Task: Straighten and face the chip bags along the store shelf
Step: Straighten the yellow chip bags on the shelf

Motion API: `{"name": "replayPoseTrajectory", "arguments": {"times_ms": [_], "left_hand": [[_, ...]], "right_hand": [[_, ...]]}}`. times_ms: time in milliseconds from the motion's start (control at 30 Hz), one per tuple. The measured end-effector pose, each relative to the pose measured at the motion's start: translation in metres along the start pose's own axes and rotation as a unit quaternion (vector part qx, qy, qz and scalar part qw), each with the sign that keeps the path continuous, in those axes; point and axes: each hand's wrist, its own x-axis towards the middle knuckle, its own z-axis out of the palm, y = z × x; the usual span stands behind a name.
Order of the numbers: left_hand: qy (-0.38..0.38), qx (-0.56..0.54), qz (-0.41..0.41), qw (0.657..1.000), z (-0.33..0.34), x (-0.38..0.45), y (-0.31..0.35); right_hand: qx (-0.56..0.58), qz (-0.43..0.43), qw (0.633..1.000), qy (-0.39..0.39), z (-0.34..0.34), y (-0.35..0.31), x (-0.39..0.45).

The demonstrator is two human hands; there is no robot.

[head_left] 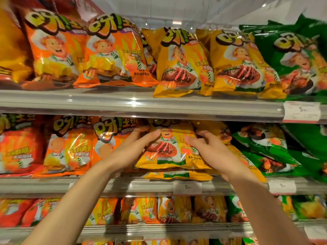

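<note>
A store snack aisle fills the view, with tiers of grey shelving packed with glossy chip bags showing a cartoon chef. Nearest, two bare forearms reach up from the bottom edge toward the middle shelf (123, 186), whose front rail carries a white price tag (187, 187). The left hand (134, 147) lies flat with fingers straight and together against the left side of a yellow steak-picture chip bag (164, 149); the right hand (205, 147) presses the bag's right side, fingers loosely spread and slightly curled, thumb up by the bag's top corner. The bag stands roughly upright at the shelf front, facing out, resting on another yellow bag (178, 175) lying flat beneath it. Just left stand orange chip bags (70, 147); to the right, green chip bags (265, 152) lean tilted and untidy. Farther up, the top shelf (123, 101) holds orange, yellow and green bags in a row, the two yellow bags (208, 62) overhanging its front edge.
</note>
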Motion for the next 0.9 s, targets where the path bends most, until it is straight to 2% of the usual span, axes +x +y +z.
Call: {"name": "replayPoseTrajectory", "arguments": {"times_ms": [67, 133, 233, 300, 367, 433, 533, 633, 900], "left_hand": [[-0.007, 0.003, -0.012, 1.0, 0.005, 0.008, 0.008], [-0.012, 0.034, 0.011, 0.999, 0.011, 0.012, 0.014], [0.01, 0.01, 0.039, 0.999, 0.015, 0.011, 0.016], [0.016, 0.014, 0.061, 0.998, 0.014, 0.008, 0.013], [0.027, 0.036, 0.082, 0.996, 0.009, 0.003, 0.009], [0.043, 0.045, 0.088, 0.994, 0.005, 0.0, 0.007], [0.06, 0.052, 0.095, 0.992, 0.002, -0.007, 0.008], [0.066, 0.063, 0.097, 0.991, 0.0, -0.014, 0.01], [0.067, 0.052, 0.089, 0.992, -0.006, -0.017, 0.001]], "right_hand": [[-0.003, -0.01, 1.0, -0.005, 0.0, 0.001, -0.005], [-0.03, -0.026, 0.999, -0.016, 0.0, 0.0, -0.012], [-0.054, -0.062, 0.997, -0.015, -0.004, 0.002, -0.017], [-0.096, -0.1, 0.988, 0.07, -0.01, 0.008, -0.015], [-0.207, -0.133, 0.95, 0.193, -0.018, 0.017, -0.007], [-0.319, -0.116, 0.91, 0.238, -0.025, 0.023, 0.004], [-0.453, -0.065, 0.867, 0.196, -0.029, 0.031, 0.022], [-0.518, -0.051, 0.835, 0.177, -0.029, 0.035, 0.03], [-0.504, -0.085, 0.838, 0.188, -0.035, 0.029, 0.024]]}}
